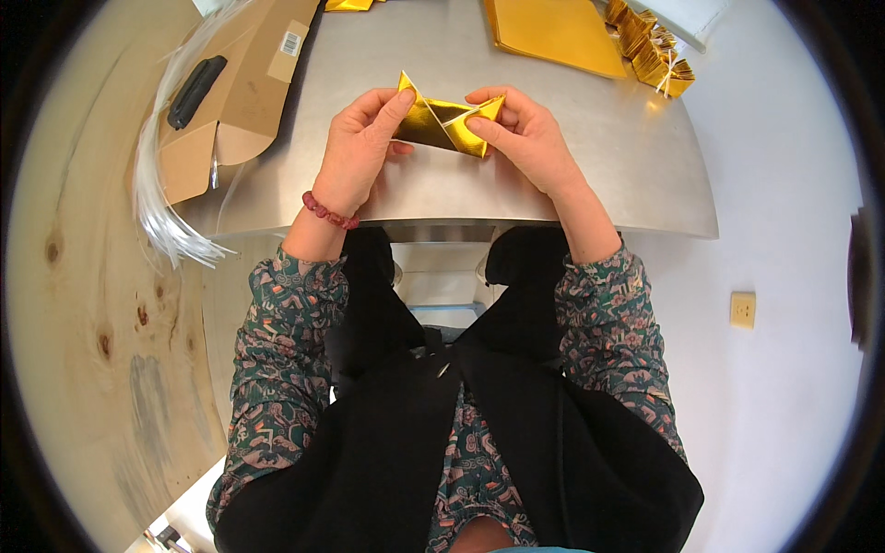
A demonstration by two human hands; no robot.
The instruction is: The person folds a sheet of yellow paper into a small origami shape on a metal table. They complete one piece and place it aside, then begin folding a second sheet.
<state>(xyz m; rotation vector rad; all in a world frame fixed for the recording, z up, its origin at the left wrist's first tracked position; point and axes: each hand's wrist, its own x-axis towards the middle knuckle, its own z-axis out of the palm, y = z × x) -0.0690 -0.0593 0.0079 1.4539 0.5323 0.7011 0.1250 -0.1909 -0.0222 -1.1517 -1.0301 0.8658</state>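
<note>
Between my two hands, above the metal table point(636, 175), is a partly folded sheet of shiny gold paper point(435, 123). Its two ends rise into points, and a white edge shows along the fold near the middle. My left hand point(364, 134) pinches the left end, thumb on the front face, with a beaded bracelet point(329, 211) at the wrist. At the right end my right hand point(525, 134) grips the paper, its thumb pressed on the folded flap and its fingers behind. The paper hides part of the fingers of both hands.
A stack of flat gold sheets point(553, 37) lies at the table's far side, beside tied bundles of folded gold paper point(659, 55). To the left, a cardboard box point(244, 101) bears a black handle-like piece point(196, 92), and clear plastic strands point(152, 175) hang over the edge.
</note>
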